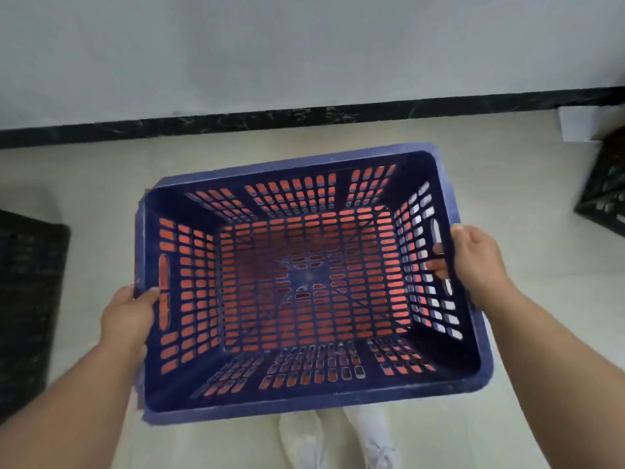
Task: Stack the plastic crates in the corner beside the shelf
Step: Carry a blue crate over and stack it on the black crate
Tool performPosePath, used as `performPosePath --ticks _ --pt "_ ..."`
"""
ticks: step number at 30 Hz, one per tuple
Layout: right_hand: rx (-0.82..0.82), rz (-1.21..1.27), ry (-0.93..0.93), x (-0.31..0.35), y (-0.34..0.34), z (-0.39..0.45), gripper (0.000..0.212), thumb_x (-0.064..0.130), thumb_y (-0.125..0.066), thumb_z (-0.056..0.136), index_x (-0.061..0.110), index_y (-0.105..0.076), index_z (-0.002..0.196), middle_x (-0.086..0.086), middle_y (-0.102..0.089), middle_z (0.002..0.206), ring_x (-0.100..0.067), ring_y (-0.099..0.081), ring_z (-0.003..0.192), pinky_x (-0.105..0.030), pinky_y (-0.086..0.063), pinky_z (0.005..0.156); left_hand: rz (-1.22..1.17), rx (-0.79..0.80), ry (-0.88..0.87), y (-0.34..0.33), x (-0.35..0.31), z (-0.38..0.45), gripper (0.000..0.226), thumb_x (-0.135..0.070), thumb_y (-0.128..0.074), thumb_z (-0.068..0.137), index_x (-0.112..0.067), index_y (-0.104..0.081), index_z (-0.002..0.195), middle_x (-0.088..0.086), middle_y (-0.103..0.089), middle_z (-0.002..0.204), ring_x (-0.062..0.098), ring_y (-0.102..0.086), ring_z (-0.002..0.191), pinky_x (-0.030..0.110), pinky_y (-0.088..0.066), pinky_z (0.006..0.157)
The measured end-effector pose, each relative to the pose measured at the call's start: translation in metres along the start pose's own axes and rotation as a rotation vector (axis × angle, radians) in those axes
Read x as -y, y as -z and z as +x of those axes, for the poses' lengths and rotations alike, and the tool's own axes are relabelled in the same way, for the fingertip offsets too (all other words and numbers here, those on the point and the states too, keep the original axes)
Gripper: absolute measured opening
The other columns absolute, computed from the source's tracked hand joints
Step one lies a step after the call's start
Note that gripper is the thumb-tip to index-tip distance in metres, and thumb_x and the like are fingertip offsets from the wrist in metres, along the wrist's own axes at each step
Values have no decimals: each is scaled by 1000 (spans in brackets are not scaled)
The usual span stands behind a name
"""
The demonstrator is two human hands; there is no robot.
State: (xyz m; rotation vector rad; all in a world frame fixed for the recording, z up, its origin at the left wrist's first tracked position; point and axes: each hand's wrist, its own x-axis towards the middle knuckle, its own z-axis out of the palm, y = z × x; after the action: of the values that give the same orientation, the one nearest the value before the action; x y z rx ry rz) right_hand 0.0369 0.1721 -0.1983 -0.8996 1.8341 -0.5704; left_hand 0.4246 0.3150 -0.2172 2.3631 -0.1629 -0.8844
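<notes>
Blue plastic made up the crate [311,282] the person held up in front of them, above pale floor tiles [101,170] and near a white wall [304,45]. Orange showed through all its little holes, so another crate [199,286] of that colour seemed to sit right under it.

The left hand [130,316] was closed around the rim on one short side. The right hand [473,262] gripped the other short side, with fingers poking through the handle slot. Both hands were holding the crate tight.

To do this step well, I think the person should keep the crate flat, line up its four corners with the one below, then let it down slowly with both hands together.

The open top faced up at the camera. Its long side ran from left to right, turned a little, so the right end sat farther away. A dark crate [605,198] stood at the right edge, and another dark thing [27,282] lay at the left.
</notes>
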Motion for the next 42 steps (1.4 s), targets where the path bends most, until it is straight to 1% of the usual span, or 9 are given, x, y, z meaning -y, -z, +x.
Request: performPosePath --ticks 6,9,12,15,18,21,24,31,42 --pt "62 -99 16 -7 -49 36 24 24 -34 101 7 -50 104 -23 -63 105 -26 -63 63 -39 -53 66 -33 39 42 2 9 53 27 -26 -48 94 -8 -57 113 19 -67 98 35 -64 85 54 -52 86" --pt "64 -169 -14 -15 -60 46 24 28 -34 101 11 -50 106 -18 -62 109 -25 -63 64 -37 -53 63 -31 100 67 -8 10 69 48 -44 -37 95 -8 -56 120 17 -66 101 33 -63 86 45 -53 78" --pt "34 -188 -65 -19 -64 48 32 35 -36 100 9 -53 106 -15 -64 87 -28 -63 63 -44 -54 71 -25 213 114 -10 5 71 51 -48 -23 98 -12 -54 119 11 -65 93 24 -61 80 38 -50 71" --pt "12 -110 -183 -14 -64 48 38 38 -41 97 5 -59 103 -14 -65 78 -28 -62 64 -35 -50 61 -40 318 145 -5 5 75 59 -49 -19 100 -9 -49 131 12 -65 98 22 -62 89 37 -48 78" --pt "28 -113 -212 -13 -62 48 38 37 -42 95 8 -65 99 -17 -71 85 -33 -69 77 -34 -54 67 -91 343 176 -1 4 77 57 -49 -20 100 -9 -50 128 12 -66 97 23 -62 91 39 -46 85" --pt "66 -86 -207 -14 -57 46 37 34 -41 94 8 -67 95 -18 -72 84 -34 -69 77 -40 -56 77 -127 318 188 -3 -1 76 52 -49 -26 99 -11 -59 111 11 -68 90 21 -64 77 33 -54 64" --pt "31 0 -183 -18 -58 40 34 26 -41 94 4 -66 93 -14 -66 74 -26 -60 62 -35 -51 65 -154 263 151 -4 -5 79 46 -45 -31 99 -13 -63 95 6 -68 76 14 -63 58 23 -54 50" --pt "32 123 -169 -31 -63 43 35 33 -41 95 11 -65 83 -5 -65 58 -14 -55 44 -24 -48 49 -108 157 65 -19 -5 91 48 -47 -33 97 -12 -64 91 10 -65 80 20 -59 66 32 -50 66" --pt "-121 15 -106 -37 -75 48 35 31 -37 90 9 -60 76 -8 -56 62 -21 -44 49 -31 -38 48 -88 49 -3 -27 -5 81 42 -45 -34 96 -16 -62 84 4 -59 71 17 -50 58 32 -47 63"
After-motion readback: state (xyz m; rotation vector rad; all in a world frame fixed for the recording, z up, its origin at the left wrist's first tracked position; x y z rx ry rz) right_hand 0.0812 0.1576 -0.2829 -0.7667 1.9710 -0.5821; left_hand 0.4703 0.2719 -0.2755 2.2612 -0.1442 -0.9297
